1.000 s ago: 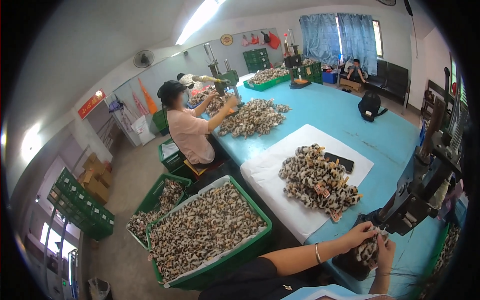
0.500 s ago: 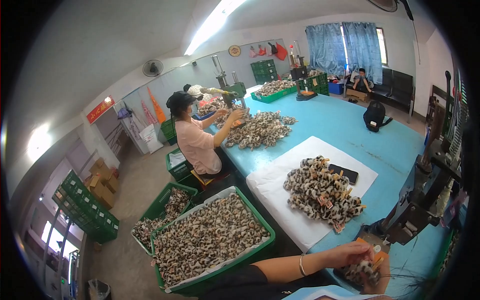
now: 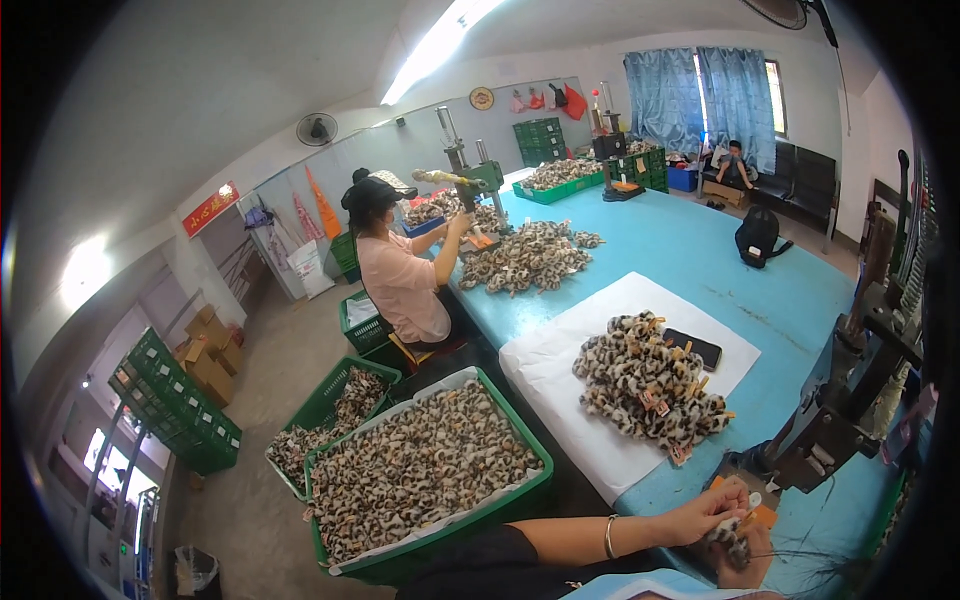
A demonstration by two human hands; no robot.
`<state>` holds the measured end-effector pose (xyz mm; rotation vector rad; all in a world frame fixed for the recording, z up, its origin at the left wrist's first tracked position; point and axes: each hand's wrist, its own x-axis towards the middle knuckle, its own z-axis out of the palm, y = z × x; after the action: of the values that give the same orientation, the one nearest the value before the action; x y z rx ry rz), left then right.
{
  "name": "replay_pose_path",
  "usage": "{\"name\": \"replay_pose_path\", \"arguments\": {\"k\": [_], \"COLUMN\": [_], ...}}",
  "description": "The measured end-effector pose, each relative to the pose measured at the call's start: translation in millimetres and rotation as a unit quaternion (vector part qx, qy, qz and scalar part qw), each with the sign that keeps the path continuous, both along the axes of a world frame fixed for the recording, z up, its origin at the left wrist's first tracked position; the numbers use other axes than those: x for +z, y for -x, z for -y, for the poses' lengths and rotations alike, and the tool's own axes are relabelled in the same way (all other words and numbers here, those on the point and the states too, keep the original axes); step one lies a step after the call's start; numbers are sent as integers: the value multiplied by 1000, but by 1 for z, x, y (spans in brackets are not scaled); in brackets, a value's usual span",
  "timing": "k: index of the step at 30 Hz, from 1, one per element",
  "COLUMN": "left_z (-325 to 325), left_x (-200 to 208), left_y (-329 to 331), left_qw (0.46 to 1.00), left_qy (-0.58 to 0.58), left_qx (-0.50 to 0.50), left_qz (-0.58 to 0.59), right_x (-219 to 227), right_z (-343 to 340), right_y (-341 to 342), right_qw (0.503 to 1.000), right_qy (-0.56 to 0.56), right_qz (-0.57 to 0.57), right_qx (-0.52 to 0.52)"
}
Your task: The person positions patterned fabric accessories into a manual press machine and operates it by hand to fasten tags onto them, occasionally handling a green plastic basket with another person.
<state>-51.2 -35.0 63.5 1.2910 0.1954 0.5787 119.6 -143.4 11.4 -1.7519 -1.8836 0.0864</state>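
My left hand (image 3: 712,512), with a bangle at the wrist, has its fingers pinched together at the upper end of a small spotted plush piece (image 3: 733,545). Below it, my right hand (image 3: 750,564) is closed around that piece. A small white round part (image 3: 755,499) shows beside the left fingertips, and an orange bit lies just to its right. Both hands are at the table edge, in front of the base of a dark bench press (image 3: 822,450). A heap of similar spotted plush pieces (image 3: 650,380) with orange tags lies on white paper (image 3: 545,370) beyond my hands.
A black phone (image 3: 697,349) lies by the heap. Green crates (image 3: 548,470) full of plush pieces stand left of the table. A co-worker (image 3: 395,265) in pink works at another press (image 3: 480,178). A black backpack (image 3: 757,237) is on the blue table (image 3: 690,250).
My left fingers have shifted slightly upward on the plush piece, near the white part. The view has turned a little. The co-worker's arms have drawn closer to the other press.
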Motion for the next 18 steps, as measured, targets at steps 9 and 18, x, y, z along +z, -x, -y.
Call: {"name": "replay_pose_path", "arguments": {"k": [9,18], "left_z": [12,3], "left_x": [-26,-34], "left_y": [-24,-20], "left_qw": [980,985], "left_qy": [-39,116], "left_qx": [191,124], "left_qz": [-29,13], "right_x": [40,39], "right_z": [-5,-26], "right_y": [55,31], "right_qw": [975,973], "right_qy": [-185,-141], "right_qz": [-83,-132], "right_qx": [-84,-123]}}
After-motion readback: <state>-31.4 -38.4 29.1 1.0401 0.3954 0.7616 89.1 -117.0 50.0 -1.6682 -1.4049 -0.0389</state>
